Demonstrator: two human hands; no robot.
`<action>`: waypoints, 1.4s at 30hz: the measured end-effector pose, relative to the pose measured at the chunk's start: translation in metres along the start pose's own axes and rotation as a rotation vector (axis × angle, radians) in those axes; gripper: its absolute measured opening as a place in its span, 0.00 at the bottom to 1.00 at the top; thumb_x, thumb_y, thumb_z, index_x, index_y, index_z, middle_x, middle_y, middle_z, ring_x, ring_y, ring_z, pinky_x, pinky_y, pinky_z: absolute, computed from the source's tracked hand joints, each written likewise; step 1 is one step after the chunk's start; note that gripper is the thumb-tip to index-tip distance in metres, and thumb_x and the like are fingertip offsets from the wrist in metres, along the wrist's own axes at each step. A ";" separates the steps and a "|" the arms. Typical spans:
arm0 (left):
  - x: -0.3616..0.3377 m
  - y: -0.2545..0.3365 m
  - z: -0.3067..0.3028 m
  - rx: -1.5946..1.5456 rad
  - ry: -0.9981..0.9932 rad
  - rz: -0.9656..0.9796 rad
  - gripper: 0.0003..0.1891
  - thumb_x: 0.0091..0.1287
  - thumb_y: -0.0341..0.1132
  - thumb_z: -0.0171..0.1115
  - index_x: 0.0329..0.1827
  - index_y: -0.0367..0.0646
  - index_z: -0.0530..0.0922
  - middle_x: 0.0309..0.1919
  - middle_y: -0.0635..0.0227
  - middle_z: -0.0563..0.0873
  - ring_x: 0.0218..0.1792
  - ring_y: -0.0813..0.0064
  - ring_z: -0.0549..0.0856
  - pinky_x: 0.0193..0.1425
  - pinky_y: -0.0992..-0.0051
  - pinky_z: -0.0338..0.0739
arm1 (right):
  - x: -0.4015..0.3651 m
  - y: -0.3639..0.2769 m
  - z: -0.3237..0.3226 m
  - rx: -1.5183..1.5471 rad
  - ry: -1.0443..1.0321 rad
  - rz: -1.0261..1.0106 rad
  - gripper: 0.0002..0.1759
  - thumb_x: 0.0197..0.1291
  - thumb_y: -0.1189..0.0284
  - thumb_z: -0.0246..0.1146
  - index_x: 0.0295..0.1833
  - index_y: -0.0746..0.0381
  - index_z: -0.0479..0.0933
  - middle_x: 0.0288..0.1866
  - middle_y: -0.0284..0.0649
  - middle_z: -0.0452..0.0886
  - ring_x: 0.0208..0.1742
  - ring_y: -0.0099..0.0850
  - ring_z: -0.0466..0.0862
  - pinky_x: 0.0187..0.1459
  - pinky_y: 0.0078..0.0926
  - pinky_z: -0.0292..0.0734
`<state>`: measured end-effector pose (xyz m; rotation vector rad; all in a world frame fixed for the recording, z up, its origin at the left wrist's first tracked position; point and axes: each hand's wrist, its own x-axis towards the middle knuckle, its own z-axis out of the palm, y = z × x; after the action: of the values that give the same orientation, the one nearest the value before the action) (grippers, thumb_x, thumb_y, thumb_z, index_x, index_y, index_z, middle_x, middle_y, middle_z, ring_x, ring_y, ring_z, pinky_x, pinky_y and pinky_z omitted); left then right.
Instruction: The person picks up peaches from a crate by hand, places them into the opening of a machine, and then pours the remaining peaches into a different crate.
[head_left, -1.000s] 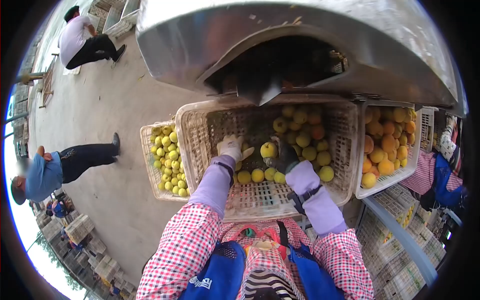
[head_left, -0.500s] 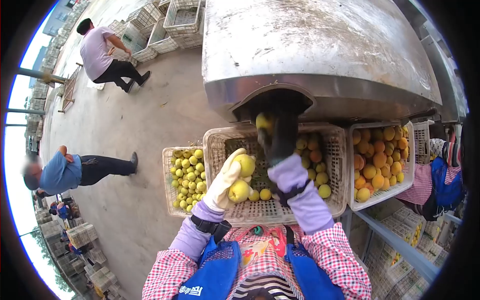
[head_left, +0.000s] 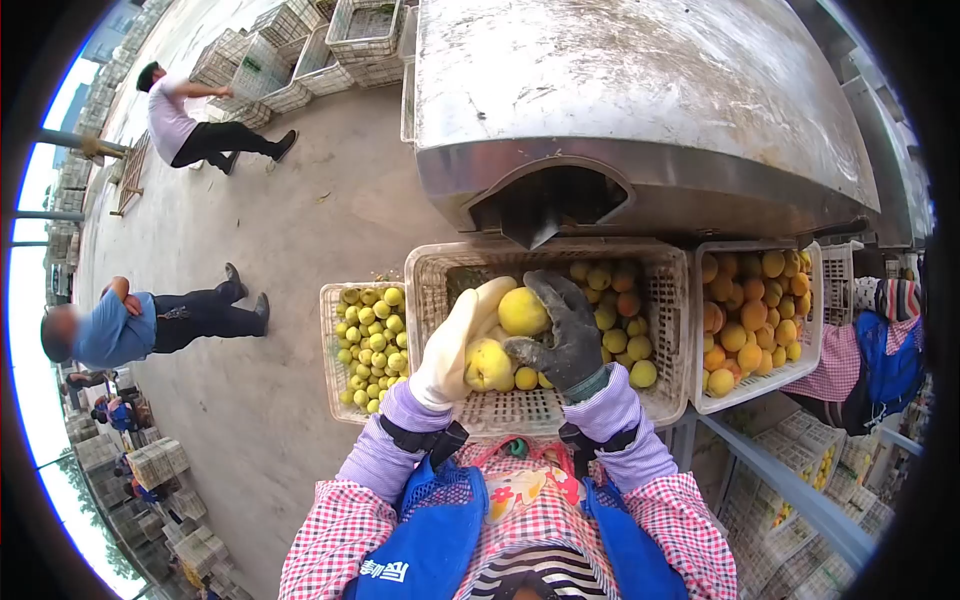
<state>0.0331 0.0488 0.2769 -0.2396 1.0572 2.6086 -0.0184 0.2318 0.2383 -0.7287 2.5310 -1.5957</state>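
My left hand (head_left: 450, 352), in a cream glove, is curled around a large yellow peach (head_left: 488, 365) above the middle crate (head_left: 540, 425). Against it, my right hand (head_left: 568, 340), in a dark, stained glove, grips another yellow peach (head_left: 523, 312) with fingers over its side and the thumb lower down. The two hands nearly meet, fruit between them. Below lie greener small peaches (head_left: 527, 378), partly hidden by my gloves. More peaches, yellow-green and orange (head_left: 626, 305), fill the right side of this white plastic crate.
A metal machine (head_left: 640, 90) with a dark outlet (head_left: 548, 200) overhangs the crate's far side. Small green-yellow fruit fills a left crate (head_left: 328, 385); orange peaches fill a right crate (head_left: 815, 345). Two people stand at left; another person's blue vest (head_left: 890, 360) shows at right. A blue rail (head_left: 790, 485) runs below.
My right hand has come out of the machine's outlet toward me, bringing a peach beside my left hand. My left hand has shifted slightly. The person in the pale shirt moved left.
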 end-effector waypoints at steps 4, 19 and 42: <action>-0.002 -0.006 -0.006 0.595 -0.049 0.212 0.35 0.87 0.54 0.35 0.84 0.32 0.54 0.77 0.47 0.69 0.74 0.58 0.75 0.75 0.63 0.73 | 0.002 -0.014 0.001 0.021 0.171 0.088 0.48 0.45 0.60 0.84 0.71 0.67 0.75 0.74 0.53 0.73 0.71 0.51 0.77 0.73 0.45 0.73; 0.031 -0.029 -0.038 0.045 0.366 0.113 0.32 0.84 0.53 0.48 0.82 0.42 0.61 0.73 0.49 0.75 0.62 0.57 0.85 0.63 0.56 0.84 | 0.126 0.071 0.038 -0.422 0.342 -0.108 0.44 0.58 0.47 0.75 0.70 0.67 0.75 0.74 0.58 0.73 0.73 0.63 0.71 0.73 0.57 0.65; 0.016 -0.173 -0.185 0.894 0.837 -0.444 0.42 0.72 0.60 0.57 0.83 0.44 0.62 0.80 0.42 0.66 0.78 0.43 0.69 0.80 0.59 0.65 | 0.024 0.087 0.021 -0.231 0.371 -0.198 0.41 0.57 0.67 0.79 0.73 0.68 0.72 0.73 0.60 0.76 0.71 0.57 0.78 0.73 0.46 0.73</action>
<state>0.0848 0.0399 0.0284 -1.2066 2.0005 1.4107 -0.0647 0.2344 0.1584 -0.7909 3.0348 -1.6464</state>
